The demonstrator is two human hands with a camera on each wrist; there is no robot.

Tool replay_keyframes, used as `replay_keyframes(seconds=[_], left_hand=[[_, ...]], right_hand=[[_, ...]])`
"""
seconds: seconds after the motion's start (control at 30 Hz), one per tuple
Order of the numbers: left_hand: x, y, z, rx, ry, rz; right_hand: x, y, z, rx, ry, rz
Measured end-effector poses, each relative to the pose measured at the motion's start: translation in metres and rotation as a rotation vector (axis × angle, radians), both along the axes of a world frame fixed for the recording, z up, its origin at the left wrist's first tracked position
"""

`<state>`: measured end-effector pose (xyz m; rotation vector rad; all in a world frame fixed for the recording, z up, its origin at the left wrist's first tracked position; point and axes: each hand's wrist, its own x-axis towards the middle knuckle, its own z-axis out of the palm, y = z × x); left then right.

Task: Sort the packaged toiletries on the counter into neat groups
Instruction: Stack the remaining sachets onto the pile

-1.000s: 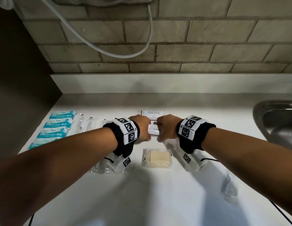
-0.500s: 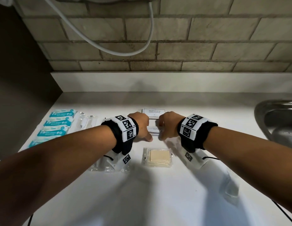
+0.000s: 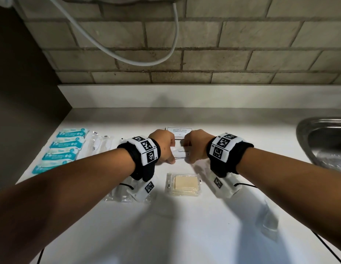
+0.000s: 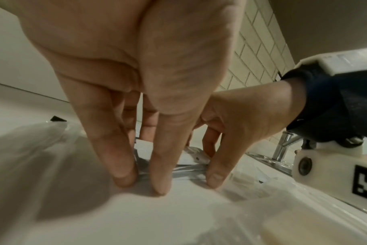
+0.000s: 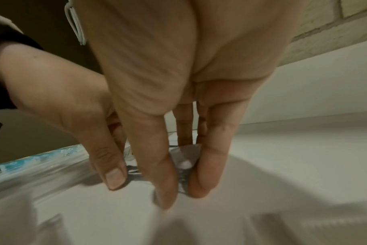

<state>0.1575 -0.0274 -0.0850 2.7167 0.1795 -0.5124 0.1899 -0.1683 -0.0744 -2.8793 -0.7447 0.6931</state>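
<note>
Currently both hands work one item at the centre of the counter [image 3: 242, 130]. The left hand [image 3: 163, 145] and the right hand [image 3: 196, 144] each pinch an end of the toothpaste packet [image 3: 182, 152], a flat white packet with a partly hidden label. Thumb and fingers of each hand curl down over the packet's near and far edges, with the tips at the counter surface. The wrist views show crinkled clear wrap at the fingertips [image 4: 124, 175]; whether the packet is lifted or lies flat cannot be determined.

Step in hand, by judgement: squaring the packet into the centre column, just near of the shampoo sachet [image 3: 178, 131]. The next move calls for aligning its edges parallel to that sachet, then releasing both ends without dragging it.

Count of items:
- Teal wipe packs [image 3: 65, 143]: four, in a column at far left.
- Clear-wrapped long items [image 3: 98, 144]: right of the wipes; number unclear.
- Shampoo sachet: one visible.
- Toothpaste packet: one visible.
- Wrapped soap bar [image 3: 183, 184]: one, near of the hands.
- Clear packets [image 3: 118, 193] under the left wrist: number unclear.

The sink [image 3: 322, 141] lies at far right.
</note>
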Motion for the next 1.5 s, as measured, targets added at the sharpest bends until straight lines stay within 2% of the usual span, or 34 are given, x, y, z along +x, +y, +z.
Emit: replay_keyframes(seconds=[0.27, 0.53, 0.7, 0.87, 1.1, 1.5], left_hand=[[-0.001, 0.002, -0.002, 0.010, -0.036, -0.043], [0.002, -0.001, 0.000, 0.061, -0.062, -0.036], [0.002, 0.006, -0.004, 0.032, -0.062, -0.028], [0.005, 0.011, -0.010, 0.028, -0.097, -0.072], [0.008, 0.013, -0.017, 0.052, -0.118, -0.086], [0.006, 0.013, -0.011, 0.067, -0.102, -0.148]], right_hand=[[0.001, -0.006, 0.005, 0.087, 0.028, 0.011], [0.002, 0.001, -0.003, 0.080, -0.004, -0.018], [0.006, 0.003, -0.007, 0.075, 0.000, -0.034], [0.008, 0.003, -0.008, 0.048, -0.012, 0.010], [0.012, 0.004, -0.014, 0.039, -0.020, -0.029], [0.004, 0.005, -0.006, 0.039, -0.034, 0.002]])
